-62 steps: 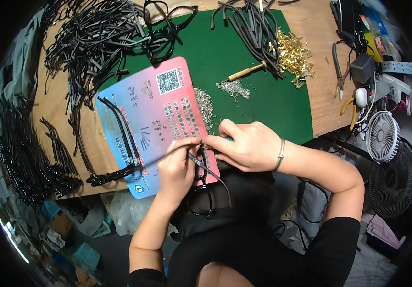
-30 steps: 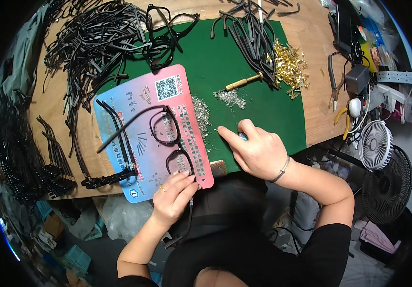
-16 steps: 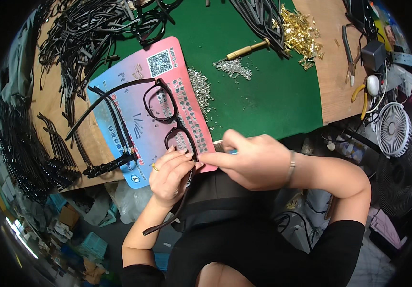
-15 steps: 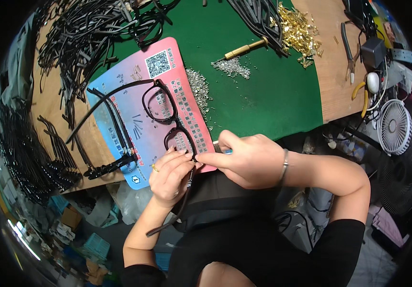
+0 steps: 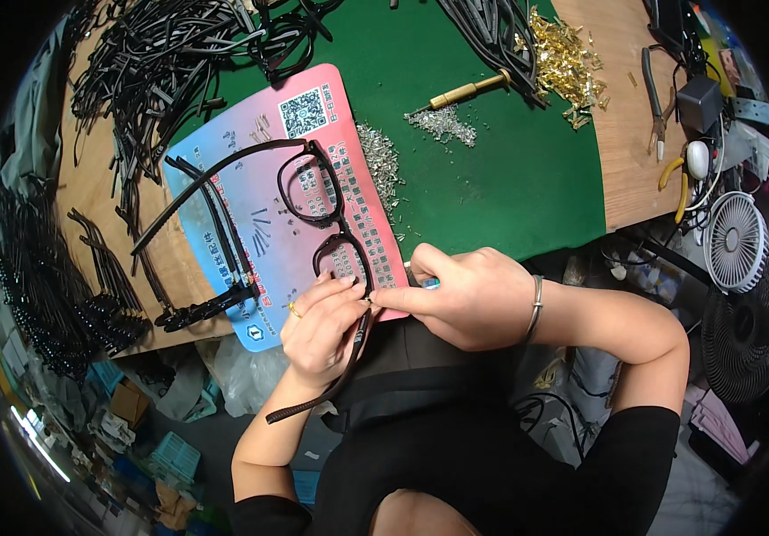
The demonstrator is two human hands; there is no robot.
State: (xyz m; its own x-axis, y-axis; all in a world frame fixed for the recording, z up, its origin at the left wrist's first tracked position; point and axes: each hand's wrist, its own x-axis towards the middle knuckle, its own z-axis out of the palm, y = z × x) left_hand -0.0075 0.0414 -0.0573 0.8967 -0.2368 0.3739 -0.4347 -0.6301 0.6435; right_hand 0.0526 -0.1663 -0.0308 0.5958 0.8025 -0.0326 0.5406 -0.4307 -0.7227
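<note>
A dark eyeglass frame (image 5: 342,201) lies over a blue-and-pink printed mat (image 5: 250,192). One temple reaches left across the mat; the other hangs down past the table edge, along my left wrist. My left hand (image 5: 317,330), with a ring on it, is closed around the near end of the frame, by the hinge. Against that same hinge rests the index fingertip of my right hand (image 5: 469,299). Its other fingers are curled round a small thing with a blue-green part (image 5: 431,283), mostly hidden. Loose temples (image 5: 224,223) lie on the mat's left side.
Piles of silver screws (image 5: 380,165) and gold hinge parts (image 5: 568,67) sit on the green mat (image 5: 501,188), with a brass screwdriver (image 5: 469,90). Dark temples (image 5: 161,71) heap at the far left. Pliers (image 5: 655,107) and a white fan (image 5: 735,241) are at right.
The frame and both hands appear slightly further right, as do the mat and piles. The hanging temple's tip has swung a little left and up. Both hands keep the same grip.
</note>
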